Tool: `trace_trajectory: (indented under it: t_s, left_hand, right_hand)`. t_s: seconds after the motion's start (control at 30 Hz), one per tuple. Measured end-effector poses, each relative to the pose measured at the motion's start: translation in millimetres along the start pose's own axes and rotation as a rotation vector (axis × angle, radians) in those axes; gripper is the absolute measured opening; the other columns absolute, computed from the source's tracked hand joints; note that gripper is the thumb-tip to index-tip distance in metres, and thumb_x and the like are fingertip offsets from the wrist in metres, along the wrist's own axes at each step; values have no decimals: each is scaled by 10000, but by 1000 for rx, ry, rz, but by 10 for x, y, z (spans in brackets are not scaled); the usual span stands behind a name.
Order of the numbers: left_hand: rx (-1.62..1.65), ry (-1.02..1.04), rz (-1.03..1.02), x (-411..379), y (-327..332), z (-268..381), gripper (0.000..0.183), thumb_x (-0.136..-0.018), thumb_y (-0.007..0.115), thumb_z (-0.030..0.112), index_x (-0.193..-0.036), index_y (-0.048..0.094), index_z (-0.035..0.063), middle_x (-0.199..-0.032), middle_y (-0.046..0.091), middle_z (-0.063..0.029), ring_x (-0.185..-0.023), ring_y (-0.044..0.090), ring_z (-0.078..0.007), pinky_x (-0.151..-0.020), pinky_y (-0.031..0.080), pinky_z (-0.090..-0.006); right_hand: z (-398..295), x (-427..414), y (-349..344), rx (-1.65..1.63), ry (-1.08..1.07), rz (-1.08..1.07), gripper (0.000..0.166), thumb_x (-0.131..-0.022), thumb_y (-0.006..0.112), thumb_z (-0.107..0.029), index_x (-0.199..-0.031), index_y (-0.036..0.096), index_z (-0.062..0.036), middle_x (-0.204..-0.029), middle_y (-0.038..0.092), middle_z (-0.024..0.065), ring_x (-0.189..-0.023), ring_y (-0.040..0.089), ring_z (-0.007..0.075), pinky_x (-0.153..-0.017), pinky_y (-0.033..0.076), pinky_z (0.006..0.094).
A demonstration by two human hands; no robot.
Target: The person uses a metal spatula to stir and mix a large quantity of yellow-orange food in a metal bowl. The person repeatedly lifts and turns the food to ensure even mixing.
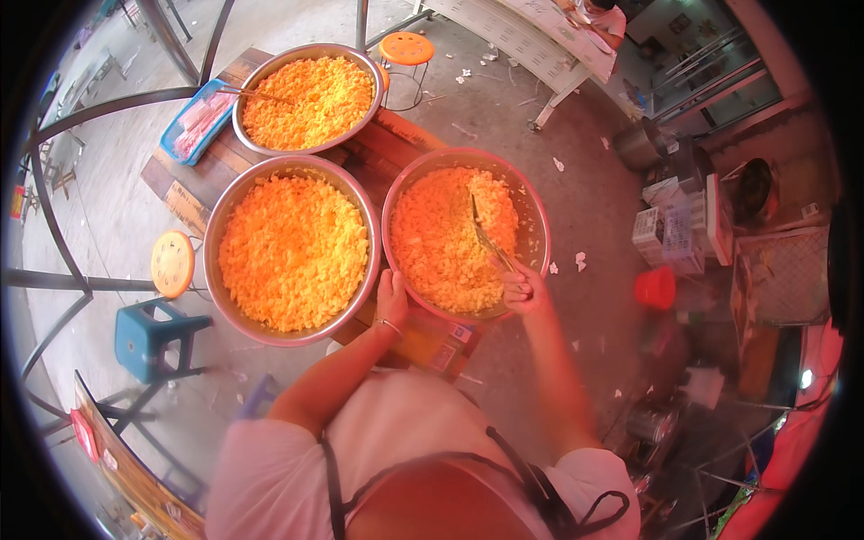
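My right hand (pixel 525 290) is closed on a pair of chopsticks (pixel 487 236), whose tips are in the yellow grain-like food (pixel 445 229) of the right metal basin (pixel 534 202). At the near rims, between this basin and the left metal basin (pixel 210 270), is my left hand (pixel 393 297); it touches a rim, though its grip is partly hidden. The left basin is filled with similar yellow food (pixel 293 253). Behind it, a third metal basin (pixel 239 125) holds more (pixel 310 101), with chopsticks (pixel 253 94) lying across its left rim. All three are on a wooden table (pixel 378 155).
A blue tray (pixel 192 156) of wrapped packets is at the table's far left. Orange-topped stools (pixel 407 48) and a blue plastic stool (pixel 145 341) stand around it. To the right are a red bucket (pixel 655 288) and crates (pixel 682 233). A person (pixel 604 23) sits at a white table (pixel 533 40).
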State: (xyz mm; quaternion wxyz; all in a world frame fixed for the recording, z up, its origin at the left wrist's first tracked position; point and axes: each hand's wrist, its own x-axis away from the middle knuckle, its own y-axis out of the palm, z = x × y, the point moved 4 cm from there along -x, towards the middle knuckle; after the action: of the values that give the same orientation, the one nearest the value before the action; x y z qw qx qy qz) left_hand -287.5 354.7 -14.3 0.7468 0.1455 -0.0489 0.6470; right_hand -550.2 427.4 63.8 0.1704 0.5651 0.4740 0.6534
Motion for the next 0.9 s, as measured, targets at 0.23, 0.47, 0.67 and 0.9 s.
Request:
trace_trajectory:
  t_s: [0.23,0.47,0.67,0.9]
  left_hand:
    - [44,2,5,-7,40,-7,269,-994,396,239,-915,473,-6,-815,502,-91,-772,479,-170,-733,429,-337]
    - [-18,16,-11,34,46,89,262,-990,405,234,-936,481,-11,-836,523,-101,-792,495,-174,-741,429,-337]
    - [-30,15,12,74,26,141,251,-991,406,219,-953,487,-15,-861,543,-104,-807,503,-173,-749,434,-328]
    - [12,-15,-32,75,65,247,247,-994,406,226,-948,485,-3,-853,525,-87,-798,478,-165,-757,432,-319]
  right_hand:
    - [-339,1030,815,1518,136,710,224,-921,466,-223,-904,578,-31,-562,494,31,-368,424,100,-331,316,257]
    - [-444,539,839,1925,593,509,199,-893,499,-186,-847,585,-12,-561,501,54,-381,454,121,-338,319,279]
    - [212,120,484,1544,324,464,233,-910,536,-223,-774,553,-34,-541,484,40,-370,432,109,-332,320,263]
    - [391,-697,26,832,-165,418,231,-946,488,-295,-966,572,-81,-535,433,-16,-358,375,78,-331,276,220]
